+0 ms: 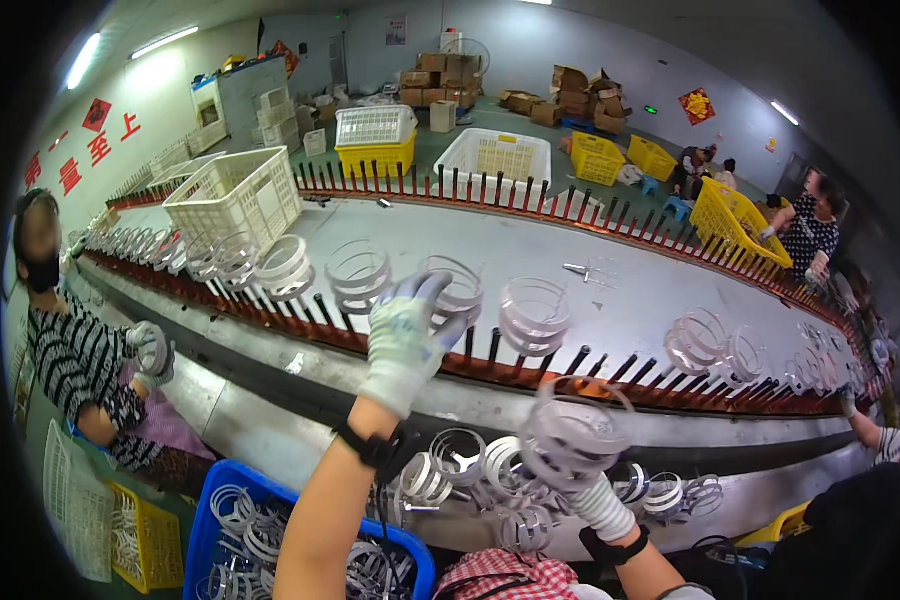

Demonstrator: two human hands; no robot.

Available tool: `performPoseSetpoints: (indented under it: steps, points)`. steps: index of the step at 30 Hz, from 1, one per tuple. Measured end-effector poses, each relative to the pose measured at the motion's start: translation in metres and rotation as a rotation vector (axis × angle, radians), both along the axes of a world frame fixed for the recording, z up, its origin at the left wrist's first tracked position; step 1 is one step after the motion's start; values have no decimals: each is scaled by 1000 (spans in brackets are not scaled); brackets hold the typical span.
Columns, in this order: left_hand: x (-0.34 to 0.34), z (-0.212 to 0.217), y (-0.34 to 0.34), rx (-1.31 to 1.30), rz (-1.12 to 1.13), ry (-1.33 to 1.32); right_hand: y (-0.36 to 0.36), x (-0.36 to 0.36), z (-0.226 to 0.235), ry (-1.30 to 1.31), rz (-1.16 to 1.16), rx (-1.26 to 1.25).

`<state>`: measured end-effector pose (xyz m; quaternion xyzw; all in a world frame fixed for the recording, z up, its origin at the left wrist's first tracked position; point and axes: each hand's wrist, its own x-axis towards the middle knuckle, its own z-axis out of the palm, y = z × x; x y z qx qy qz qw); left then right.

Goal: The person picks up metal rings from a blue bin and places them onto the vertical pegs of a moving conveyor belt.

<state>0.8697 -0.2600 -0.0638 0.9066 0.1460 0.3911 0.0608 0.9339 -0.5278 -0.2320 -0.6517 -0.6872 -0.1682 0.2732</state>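
My left hand (402, 335), in a pale glove, reaches over the near row of pegs. Its fingers and thumb close on the left side of a silvery ring frame (460, 296) standing on a peg. My right hand (598, 508), also gloved and lower to the right, holds another ring frame (575, 432) upright by its lower part; motion blurs it, and the frame hides some fingers. More ring frames sit on pegs beside my left hand, one to its left (358, 276) and one to the right (534, 316). Loose ring frames (458, 456) lie on the metal ledge below.
Dark-tipped pegs (495, 345) line the grey table (450, 230). A blue basket (206, 520) of ring frames stands at lower left. On the table sits a white crate (232, 195). Co-workers are at left (80, 350) and far right (810, 230), beside a yellow crate (735, 222).
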Motion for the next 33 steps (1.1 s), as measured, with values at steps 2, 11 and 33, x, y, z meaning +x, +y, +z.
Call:
performPoseSetpoints:
  steps: [2,11,33]
  points:
    - [41,-3,18,221,35,106,-18,13,-7,1085,-174,-136]
    - [100,-24,77,287,503,700,-26,72,6,1048,-364,423]
    - [-95,33,116,361,322,167,251,90,-25,274,-515,-749]
